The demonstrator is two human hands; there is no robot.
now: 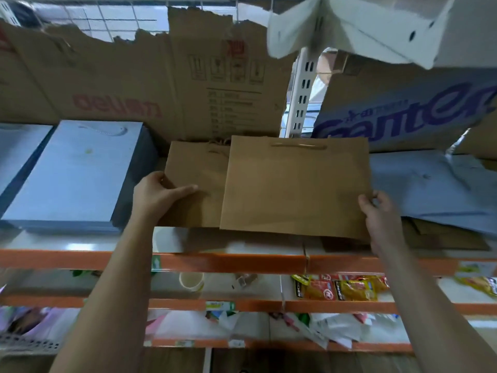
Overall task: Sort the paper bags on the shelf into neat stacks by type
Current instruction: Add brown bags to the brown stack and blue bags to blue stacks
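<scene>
Two hands held brown paper bags flat on the orange-edged shelf (80,258).

The left hand (158,192) gripped the left edge of the smaller brown bag (197,184), thumb laid across its face; the right hand (379,211) pinched the right edge of the larger brown bag (295,187), which overlapped the smaller one between the hands; a stack of blue bags (72,176) lay just left of the left hand; crumpled blue bags (430,187) sat beyond the right hand; torn cardboard (134,84) stood behind.

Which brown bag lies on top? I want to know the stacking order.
The wider brown bag, gripped by the right hand; it overlaps the narrower brown bag under the left hand.
</scene>
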